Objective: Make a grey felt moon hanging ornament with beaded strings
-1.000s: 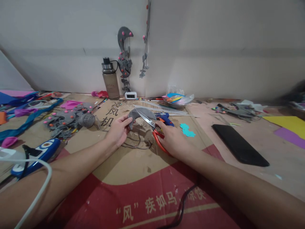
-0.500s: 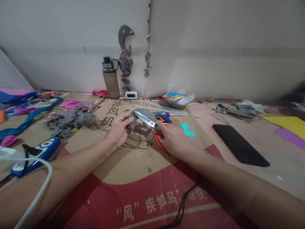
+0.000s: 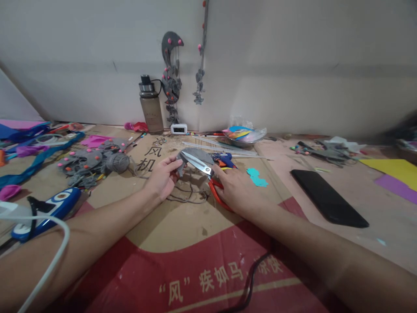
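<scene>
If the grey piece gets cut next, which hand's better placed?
Likely the right hand: it holds the red-handled scissors, blades at the grey piece. The left hand is occupied, pinching that piece's left end.

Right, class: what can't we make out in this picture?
In the head view:
Right hand: most fingers hidden by the hand itself.
Held grey piece: partly covered by the scissors.
White device: screen too small to read.
Black cable: cut off by the bottom edge.

Held aslant: scissors [image 3: 207,170] with red handles, silver blades pointing to the upper left. Just behind these blades: a grey felt piece [image 3: 202,154]. Looks thin and curved, with left end pinched, turned downward.
</scene>
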Motion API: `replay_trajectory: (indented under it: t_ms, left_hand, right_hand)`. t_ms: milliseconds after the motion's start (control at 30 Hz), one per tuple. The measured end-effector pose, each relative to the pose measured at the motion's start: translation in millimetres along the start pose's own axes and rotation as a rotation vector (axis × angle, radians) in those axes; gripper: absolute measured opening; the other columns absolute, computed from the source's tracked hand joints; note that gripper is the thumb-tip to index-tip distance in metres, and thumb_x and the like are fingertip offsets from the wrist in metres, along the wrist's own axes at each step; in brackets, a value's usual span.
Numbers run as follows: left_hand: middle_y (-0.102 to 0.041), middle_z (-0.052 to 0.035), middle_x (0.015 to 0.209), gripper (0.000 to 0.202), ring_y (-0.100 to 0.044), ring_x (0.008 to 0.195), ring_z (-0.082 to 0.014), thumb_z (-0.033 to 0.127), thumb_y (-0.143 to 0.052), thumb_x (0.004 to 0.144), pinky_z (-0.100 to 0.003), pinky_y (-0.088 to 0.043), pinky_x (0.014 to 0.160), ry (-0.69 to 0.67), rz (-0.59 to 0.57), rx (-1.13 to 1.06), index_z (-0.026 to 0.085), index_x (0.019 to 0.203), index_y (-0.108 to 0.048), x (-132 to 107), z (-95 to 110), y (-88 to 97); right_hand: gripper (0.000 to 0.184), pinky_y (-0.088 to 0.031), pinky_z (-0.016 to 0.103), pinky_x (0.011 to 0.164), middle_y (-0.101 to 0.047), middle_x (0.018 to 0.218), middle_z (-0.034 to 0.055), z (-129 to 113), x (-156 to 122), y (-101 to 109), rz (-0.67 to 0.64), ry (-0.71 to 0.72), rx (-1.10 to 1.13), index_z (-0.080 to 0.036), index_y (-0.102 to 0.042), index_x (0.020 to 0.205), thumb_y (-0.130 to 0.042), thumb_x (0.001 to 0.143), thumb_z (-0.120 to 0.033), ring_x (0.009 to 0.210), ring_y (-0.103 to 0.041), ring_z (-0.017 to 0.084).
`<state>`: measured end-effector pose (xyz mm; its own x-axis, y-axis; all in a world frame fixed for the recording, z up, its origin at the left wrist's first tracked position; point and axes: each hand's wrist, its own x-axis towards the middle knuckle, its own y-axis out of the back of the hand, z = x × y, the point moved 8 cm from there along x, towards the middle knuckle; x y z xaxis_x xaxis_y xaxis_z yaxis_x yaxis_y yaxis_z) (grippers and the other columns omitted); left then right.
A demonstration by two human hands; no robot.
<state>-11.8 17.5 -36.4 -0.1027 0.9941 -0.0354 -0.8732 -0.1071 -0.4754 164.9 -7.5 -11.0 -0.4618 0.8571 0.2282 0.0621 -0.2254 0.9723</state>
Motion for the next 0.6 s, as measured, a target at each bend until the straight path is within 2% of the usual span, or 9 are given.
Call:
replay_trajectory:
  t_ms: [200,400,600]
  left_hand:
    - [-0.066,-0.0029,0.074,0.02,-0.057,0.062,-0.0088,0.01,-0.073,0.062,-0.018,-0.043,0.052,-0.004,-0.005,-0.009,0.013,0.081,-0.067,-1.0,1.6,-2.6]
    - [-0.067,-0.0029,0.078,0.023,-0.058,0.065,-0.0091,0.009,-0.073,0.061,-0.018,-0.042,0.051,-0.016,-0.007,-0.003,0.014,0.083,-0.069,0.2,2.5,-2.4]
    - [-0.067,-0.0027,0.081,0.024,-0.058,0.067,-0.0085,0.008,-0.073,0.062,-0.016,-0.041,0.051,-0.015,-0.009,-0.004,0.014,0.084,-0.07,2.3,2.0,-1.0]
  right_hand:
    - [0.04,-0.038,0.029,0.064,-0.068,0.091,0.0103,-1.6,-0.2,-1.0,-0.057,-0.002,-0.005,-0.021,-0.042,0.129,-0.039,0.09,-0.028,0.081,-0.062,0.023]
    - [0.042,-0.04,0.032,0.071,-0.068,0.088,0.0109,-4.8,-0.1,-1.6,-0.053,0.028,-0.014,-0.019,-0.041,0.131,-0.037,0.089,-0.027,0.082,-0.063,0.024]
    - [0.043,-0.039,0.029,0.064,-0.068,0.092,0.0109,-3.9,-0.6,-0.7,-0.121,-0.004,0.026,-0.02,-0.039,0.13,-0.04,0.086,-0.023,0.082,-0.063,0.024]
